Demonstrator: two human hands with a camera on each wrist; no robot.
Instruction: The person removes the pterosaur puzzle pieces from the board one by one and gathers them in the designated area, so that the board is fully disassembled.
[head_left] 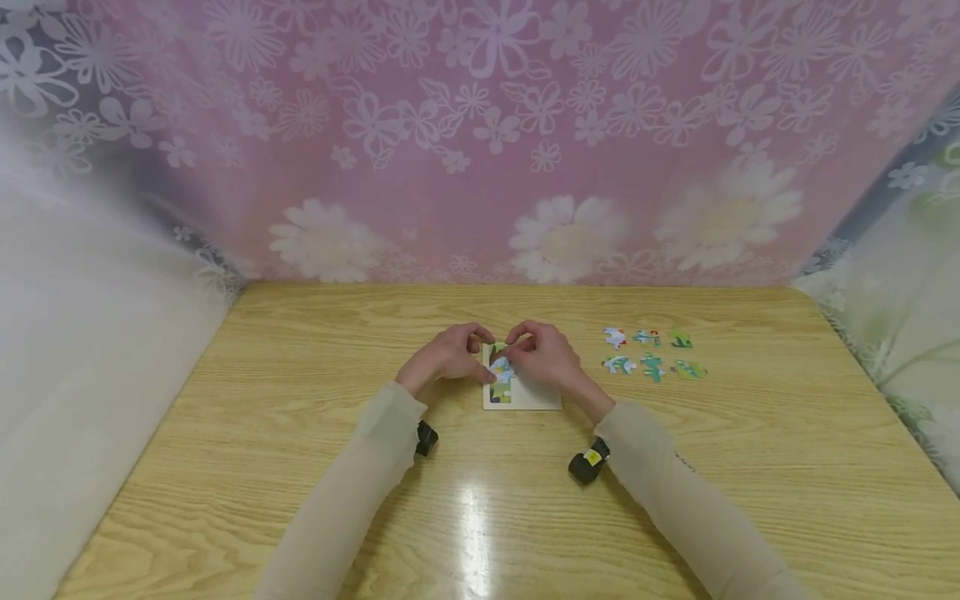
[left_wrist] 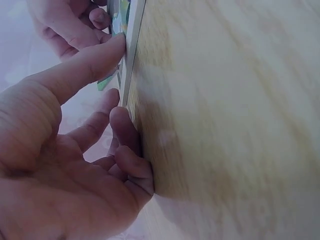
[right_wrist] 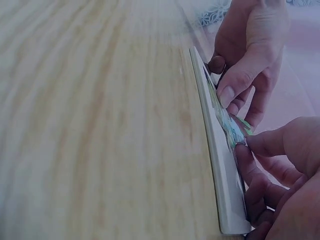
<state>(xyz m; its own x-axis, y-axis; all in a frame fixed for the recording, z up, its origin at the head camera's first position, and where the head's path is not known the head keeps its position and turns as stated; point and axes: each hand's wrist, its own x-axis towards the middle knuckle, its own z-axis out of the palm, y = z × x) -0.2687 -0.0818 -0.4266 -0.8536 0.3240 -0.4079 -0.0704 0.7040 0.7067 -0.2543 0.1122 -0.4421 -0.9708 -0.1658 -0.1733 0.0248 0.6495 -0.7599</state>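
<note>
Two hands partly hide the board, left gripping it, right pinching a piece.

The table looks like grained wood, smooth and glossy enough to throw a bright streak of light up at me. The puzzle tray seems smooth, the puzzle pieces printed. Both sleeves are matt, wrinkled cloth; the wrist camera looks plastic.

Both hands at the puzzle board
</note>
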